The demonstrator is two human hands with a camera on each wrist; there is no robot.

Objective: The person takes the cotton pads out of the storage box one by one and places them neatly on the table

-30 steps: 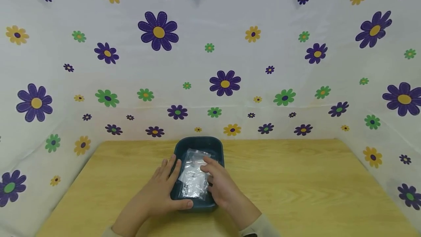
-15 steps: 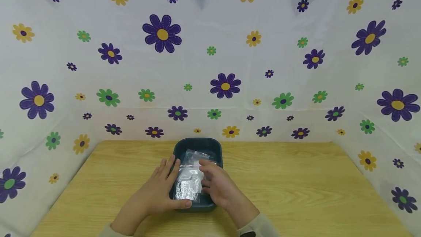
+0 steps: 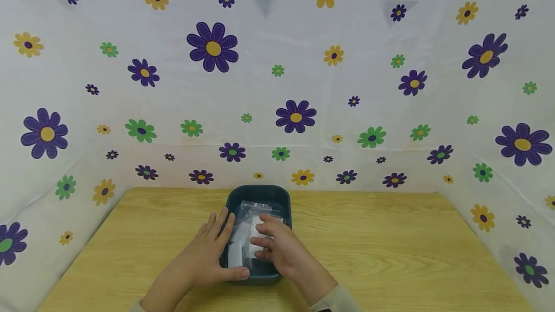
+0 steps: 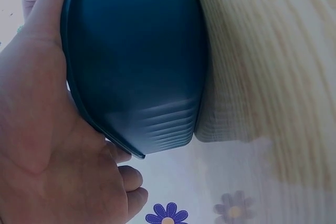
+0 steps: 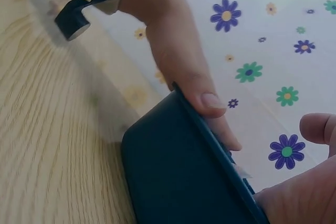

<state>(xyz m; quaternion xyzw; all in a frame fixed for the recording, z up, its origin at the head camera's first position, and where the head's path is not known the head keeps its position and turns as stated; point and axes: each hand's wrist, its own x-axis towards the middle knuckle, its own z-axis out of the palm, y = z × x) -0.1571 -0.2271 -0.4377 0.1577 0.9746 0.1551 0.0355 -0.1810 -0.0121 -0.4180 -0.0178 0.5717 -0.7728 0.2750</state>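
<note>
- Left hand point(image 3: 201, 256): fingers straight, resting along left edge of blue tray point(image 3: 260, 280).
- Right hand point(image 3: 284, 249): fingers parted, loosely bent, apparently gripping nothing.
- Clear bags point(image 3: 243, 230): overlapped inside tray; light, single handling seemed best.
- Surface point(image 3: 390, 240): bore tray near far edge.

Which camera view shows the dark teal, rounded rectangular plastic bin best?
The head view: it looks down into the bin, showing most of its outline. Both wrist views show only its outside, close and cropped.

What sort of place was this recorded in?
Probably a screened-off recording booth: flowered sheeting closes in a wood-grain table on three sides, with a bin standing on it.
</note>
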